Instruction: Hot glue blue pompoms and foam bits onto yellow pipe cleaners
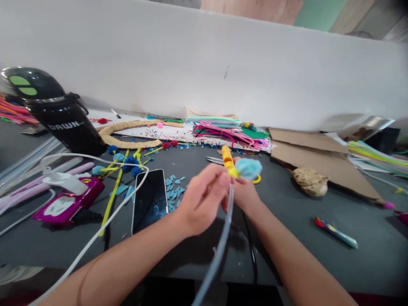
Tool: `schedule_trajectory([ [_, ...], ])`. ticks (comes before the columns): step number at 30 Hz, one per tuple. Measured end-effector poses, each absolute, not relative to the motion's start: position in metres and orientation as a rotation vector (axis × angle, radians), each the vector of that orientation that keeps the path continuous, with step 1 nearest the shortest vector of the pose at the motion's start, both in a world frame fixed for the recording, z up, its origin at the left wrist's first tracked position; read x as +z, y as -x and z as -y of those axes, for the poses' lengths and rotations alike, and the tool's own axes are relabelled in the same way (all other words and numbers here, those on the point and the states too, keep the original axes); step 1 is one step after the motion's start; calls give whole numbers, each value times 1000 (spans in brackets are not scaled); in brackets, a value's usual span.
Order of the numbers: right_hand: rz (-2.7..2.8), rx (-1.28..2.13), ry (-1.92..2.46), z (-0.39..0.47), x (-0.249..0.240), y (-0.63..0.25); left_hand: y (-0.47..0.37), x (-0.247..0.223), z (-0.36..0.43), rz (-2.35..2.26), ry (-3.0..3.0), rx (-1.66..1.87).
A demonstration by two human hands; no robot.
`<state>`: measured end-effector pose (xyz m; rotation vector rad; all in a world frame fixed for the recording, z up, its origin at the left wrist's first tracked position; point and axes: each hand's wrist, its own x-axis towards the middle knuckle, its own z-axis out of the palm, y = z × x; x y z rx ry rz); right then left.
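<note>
My left hand (204, 199) is closed in a pinch near the centre, at the yellow base of a light blue fluffy flower (248, 169). My right hand (244, 191) is just behind and to the right, around a yellow glue gun (227, 157) whose yellow body points up; its fingers are mostly hidden behind the flower and my left hand. A translucent pale stick (219, 248) runs from the hands down toward the camera. Scissors (215, 160) with yellow handles lie behind my hands.
On the left are a black bottle (60, 114), a magenta device (68, 202), a white cable (108, 223) and a phone (149, 202) beside light blue pieces (174, 191). Cardboard (318, 163), a brown lump (310, 181) and a small pen-like tube (336, 233) lie on the right.
</note>
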<state>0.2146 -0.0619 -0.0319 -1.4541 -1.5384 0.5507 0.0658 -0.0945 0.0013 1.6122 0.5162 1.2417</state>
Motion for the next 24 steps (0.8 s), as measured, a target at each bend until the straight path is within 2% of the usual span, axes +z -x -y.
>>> schedule_trajectory([
  [5,1455,423,1670,59,-34,-208,-66,-6,102,-434,-1887,1087],
  [9,1513,312,1599,62,-32,-211,-62,-9,101,-457,-1846,1135],
  [24,1588,242,1576,74,-23,-217,-65,-11,109,-613,-1766,1189],
])
